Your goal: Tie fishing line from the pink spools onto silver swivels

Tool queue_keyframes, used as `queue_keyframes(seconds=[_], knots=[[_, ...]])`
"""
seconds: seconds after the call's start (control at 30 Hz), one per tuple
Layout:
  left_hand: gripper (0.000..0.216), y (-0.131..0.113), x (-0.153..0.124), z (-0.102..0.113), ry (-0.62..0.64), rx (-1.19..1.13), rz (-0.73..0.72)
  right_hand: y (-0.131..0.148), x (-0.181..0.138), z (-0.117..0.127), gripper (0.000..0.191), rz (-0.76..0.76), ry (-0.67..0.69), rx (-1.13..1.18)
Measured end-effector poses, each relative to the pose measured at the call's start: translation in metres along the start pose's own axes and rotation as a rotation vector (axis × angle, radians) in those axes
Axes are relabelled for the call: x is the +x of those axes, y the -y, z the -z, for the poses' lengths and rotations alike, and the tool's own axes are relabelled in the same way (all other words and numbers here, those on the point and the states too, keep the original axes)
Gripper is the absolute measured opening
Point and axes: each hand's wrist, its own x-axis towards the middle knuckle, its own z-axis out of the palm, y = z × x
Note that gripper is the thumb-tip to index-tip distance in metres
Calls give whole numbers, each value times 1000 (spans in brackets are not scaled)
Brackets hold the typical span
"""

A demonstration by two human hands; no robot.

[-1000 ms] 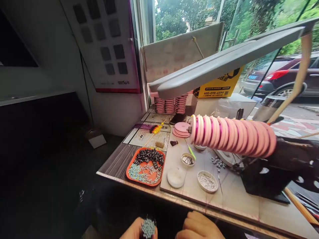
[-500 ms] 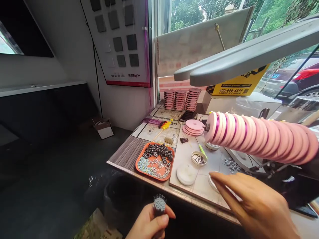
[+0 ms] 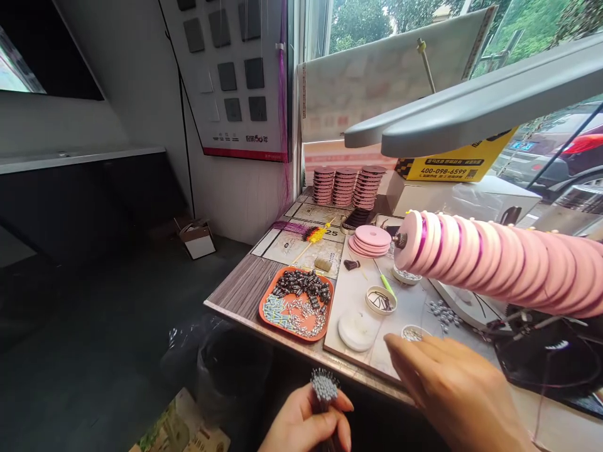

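My left hand (image 3: 306, 424) sits low at the bottom edge, below the table's front, closed round an upright bundle of thin grey-tipped sticks (image 3: 323, 387). My right hand (image 3: 455, 389) reaches over the table's near edge with fingers stretched out and together, fingertips beside a small white dish of tiny silver beads (image 3: 411, 333) that it partly covers. Nothing shows in that hand. A row of pink spools wound with purple thread (image 3: 499, 260) sits on a horizontal rod just above and beyond it.
An orange tray (image 3: 268, 300) holds dark, blue and silver beads. Nearby lie a white round lid (image 3: 357, 329), a small dish (image 3: 380, 300), a green-handled tool (image 3: 386, 285), stacks of pink spools (image 3: 346, 186), a grey lamp arm (image 3: 471, 107) overhead and a black machine base (image 3: 551, 361).
My right hand rose from below the table edge and reached forward to the bead dish. My left hand stayed low with the bundle; the view shifted a little left.
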Motion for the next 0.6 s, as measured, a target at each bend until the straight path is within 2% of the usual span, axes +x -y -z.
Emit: queue_keyframes(seconds=[0.1,0.27,0.4,0.6], knots=[[32,2,0,-1,25,-20,-17,-2,1,4,58,-7,29,-95],[24,-5,-6,-7,-36,-111,58,-4,-6,4,55,-6,122,2],[25,-7,-7,-11,-27,-150,61,-13,-1,1,51,-49,137,-71],[24,0,-4,-9,3,-192,75,-14,8,5,39,86,215,-56]])
